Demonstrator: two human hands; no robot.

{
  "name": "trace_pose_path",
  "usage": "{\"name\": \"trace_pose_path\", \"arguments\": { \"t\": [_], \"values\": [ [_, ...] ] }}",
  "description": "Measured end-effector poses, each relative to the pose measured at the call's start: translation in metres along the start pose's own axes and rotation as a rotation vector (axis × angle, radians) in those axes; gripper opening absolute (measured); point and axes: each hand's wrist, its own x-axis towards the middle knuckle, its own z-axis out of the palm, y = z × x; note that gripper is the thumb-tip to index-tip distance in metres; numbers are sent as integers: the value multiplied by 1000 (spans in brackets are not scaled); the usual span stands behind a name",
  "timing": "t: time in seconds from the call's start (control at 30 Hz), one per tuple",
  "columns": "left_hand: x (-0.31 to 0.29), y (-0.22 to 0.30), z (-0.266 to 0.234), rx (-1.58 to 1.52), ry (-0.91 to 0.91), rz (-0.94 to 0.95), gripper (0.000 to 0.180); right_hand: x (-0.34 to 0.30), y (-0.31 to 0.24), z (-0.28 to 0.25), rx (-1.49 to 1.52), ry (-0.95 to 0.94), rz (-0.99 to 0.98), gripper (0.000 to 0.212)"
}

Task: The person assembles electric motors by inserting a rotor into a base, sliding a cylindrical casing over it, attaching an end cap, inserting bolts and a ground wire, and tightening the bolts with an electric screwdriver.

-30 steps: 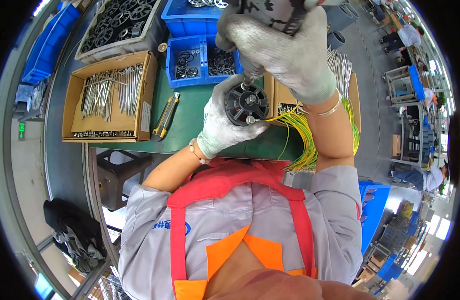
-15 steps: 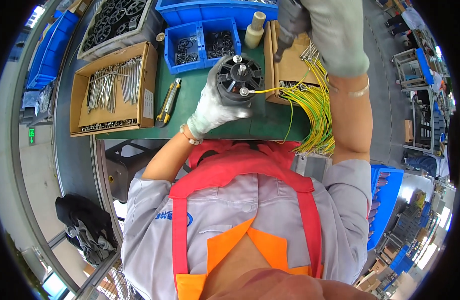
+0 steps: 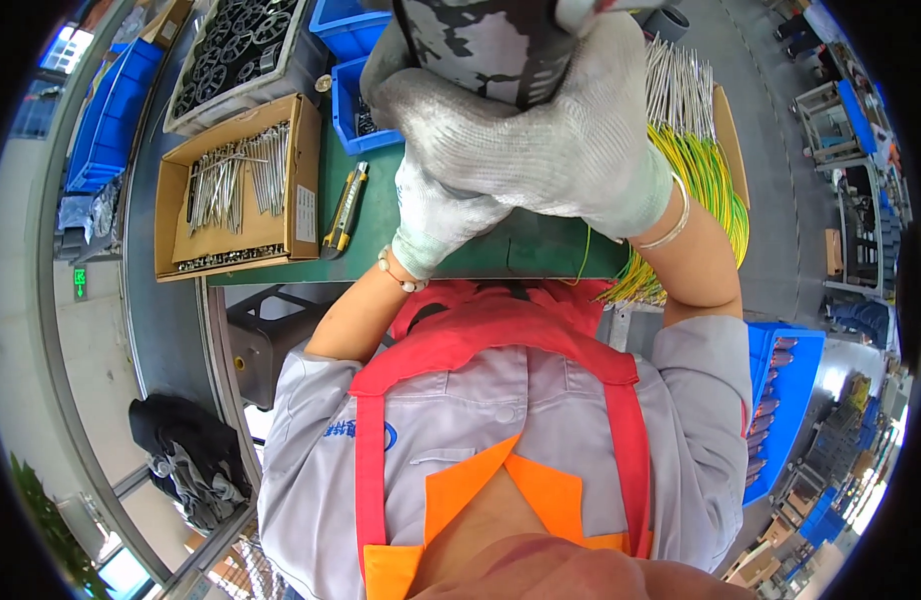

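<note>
The right hand (image 3: 541,140), in a grey knitted glove, is up close to the camera. It is wrapped tight around a grey and black power tool (image 3: 481,45) at the top of the view. The left hand (image 3: 436,225), in a white knitted glove, sits right under the right hand and is partly hidden by it. Its fingers curl upward, but I cannot tell what it holds, because the right hand covers that spot. The two hands touch each other.

Below them lies the green work table (image 3: 381,215). A yellow and black utility knife (image 3: 343,208) lies on it, left of the hands. Farther left is a brown cardboard box of thin metal rods (image 3: 236,190). A bunch of yellow and green wires (image 3: 706,190) lies on the right, near the right arm. A blue plastic bin (image 3: 346,110) sits behind the knife.
</note>
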Motion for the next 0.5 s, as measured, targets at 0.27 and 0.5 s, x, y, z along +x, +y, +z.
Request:
{"name": "trace_pose_path", "arguments": {
  "t": [0.27,0.5],
  "values": [
    [3,8,-6,-236,-34,-186,86,13,-6,-16,503,80,579,37],
    [17,-14,-16,-92,-218,75,93,14,0,-45,-86,275,485,75]
  ]
}}
